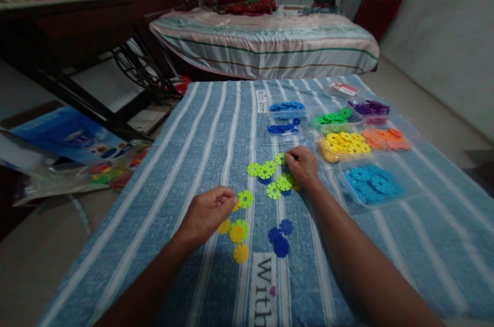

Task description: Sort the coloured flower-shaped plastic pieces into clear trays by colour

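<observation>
In the head view, the left hand [206,213] is low over the bench [170,162], its thumb and forefinger nearly closed at the edge of a lime-green disc [246,199]; a yellow disc [236,207] shows at the fingertips, and I cannot tell whether it has hold of either. The right hand [303,166] is farther forward, fingers curled in and thumb close to them, at the edge of another lime-green disc [280,159]; whether it grips that disc is unclear.

Between the hands lies a loose, partly overlapping group of lime-green discs [274,191], with dark blue ones peeking out beneath. Nearer the person, yellow discs [241,253] lie on the left, one on top of a lime-green one, and dark blue discs [281,246] lie in a cluster on the right. A striped blue cloth [154,244] covers the bench. Beyond the right forearm, light blue discs [372,184] fill a clear box [410,189]; behind it are boxed yellow, orange, green and purple discs. A bed [266,41] stands past the far edge.
</observation>
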Available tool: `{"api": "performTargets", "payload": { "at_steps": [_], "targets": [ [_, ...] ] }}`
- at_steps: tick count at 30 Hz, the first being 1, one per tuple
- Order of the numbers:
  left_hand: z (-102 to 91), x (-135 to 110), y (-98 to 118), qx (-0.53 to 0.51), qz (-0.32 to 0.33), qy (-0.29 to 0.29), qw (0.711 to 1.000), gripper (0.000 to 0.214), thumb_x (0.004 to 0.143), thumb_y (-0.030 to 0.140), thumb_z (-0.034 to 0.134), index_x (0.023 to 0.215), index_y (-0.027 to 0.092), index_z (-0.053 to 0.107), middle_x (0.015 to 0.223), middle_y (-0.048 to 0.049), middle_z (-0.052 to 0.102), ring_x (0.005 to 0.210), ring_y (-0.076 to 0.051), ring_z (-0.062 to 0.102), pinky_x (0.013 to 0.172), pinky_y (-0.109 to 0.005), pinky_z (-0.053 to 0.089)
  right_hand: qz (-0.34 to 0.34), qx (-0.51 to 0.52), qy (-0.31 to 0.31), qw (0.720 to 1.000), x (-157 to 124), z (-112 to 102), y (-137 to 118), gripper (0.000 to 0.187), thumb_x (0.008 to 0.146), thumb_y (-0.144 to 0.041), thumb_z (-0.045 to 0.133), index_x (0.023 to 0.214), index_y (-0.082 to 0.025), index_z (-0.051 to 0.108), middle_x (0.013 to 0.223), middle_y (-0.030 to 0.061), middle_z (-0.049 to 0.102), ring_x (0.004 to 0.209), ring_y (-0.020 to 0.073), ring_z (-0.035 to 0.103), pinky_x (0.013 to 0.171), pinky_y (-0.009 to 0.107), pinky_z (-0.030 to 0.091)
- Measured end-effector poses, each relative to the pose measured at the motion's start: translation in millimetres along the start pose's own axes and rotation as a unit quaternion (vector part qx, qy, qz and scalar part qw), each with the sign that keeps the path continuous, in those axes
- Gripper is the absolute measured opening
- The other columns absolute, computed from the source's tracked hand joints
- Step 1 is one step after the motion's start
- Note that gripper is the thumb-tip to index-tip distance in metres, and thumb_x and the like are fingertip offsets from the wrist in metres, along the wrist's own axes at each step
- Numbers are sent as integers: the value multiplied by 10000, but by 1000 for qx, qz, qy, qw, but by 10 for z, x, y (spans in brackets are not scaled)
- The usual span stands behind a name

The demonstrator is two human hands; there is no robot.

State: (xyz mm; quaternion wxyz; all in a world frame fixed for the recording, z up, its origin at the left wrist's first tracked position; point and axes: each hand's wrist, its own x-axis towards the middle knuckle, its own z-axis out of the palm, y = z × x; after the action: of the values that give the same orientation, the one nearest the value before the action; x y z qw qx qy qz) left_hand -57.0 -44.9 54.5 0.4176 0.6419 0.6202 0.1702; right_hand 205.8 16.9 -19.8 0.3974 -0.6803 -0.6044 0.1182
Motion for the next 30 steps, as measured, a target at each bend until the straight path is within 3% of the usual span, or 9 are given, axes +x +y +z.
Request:
{"api": "performTargets", "payload": {
  "at_steps": [3,8,15,17,21,30],
  "targets": [
    [-76,-168,-109,60,0,0,998,291,776,477,593,853,203,652,667,26,613,608,-127,568,579,-233,445,-4,4,0,1000,-1,-4,-1,266,833,-301,506,757,-207,742,820,45,690,822,202,590,786,332,437],
    [-147,-381,-83,157,-35,-72,984,399,730,478,610,1019,204,645,752,18,641,690,-165,614,645,-262,464,-7,10,6,1000,-4,-13,-8,253,820,-287,513,741,-208,740,805,52,684,816,212,593,780,346,445],
    [-28,-556,1,284,-23,-130,950,585,707,359,594,1270,204,554,1060,-59,672,900,-226,634,822,-339,470,0,5,6,1000,-3,-3,6,245,818,-297,528,745,-203,742,801,47,688,821,208,596,774,334,441],
    [40,-543,-4,282,-16,-124,951,536,717,320,568,1239,196,565,1083,-66,665,926,-227,628,832,-338,463,-2,4,7,1000,-5,0,10,240,818,-293,532,745,-202,742,808,48,691,821,210,598,773,335,440],
    [180,-430,-2,234,11,-114,965,339,743,284,550,1061,184,614,919,-32,655,837,-192,617,769,-300,445,-3,9,8,1000,-12,0,17,247,825,-286,520,737,-211,738,810,50,688,826,215,597,781,343,442],
    [513,36,196,139,97,-57,984,196,771,233,588,955,185,638,737,15,612,681,-139,579,656,-255,409,5,11,6,1000,-19,-5,-1,255,822,-292,513,736,-205,738,809,49,683,826,211,594,782,341,440]
  ]
}}
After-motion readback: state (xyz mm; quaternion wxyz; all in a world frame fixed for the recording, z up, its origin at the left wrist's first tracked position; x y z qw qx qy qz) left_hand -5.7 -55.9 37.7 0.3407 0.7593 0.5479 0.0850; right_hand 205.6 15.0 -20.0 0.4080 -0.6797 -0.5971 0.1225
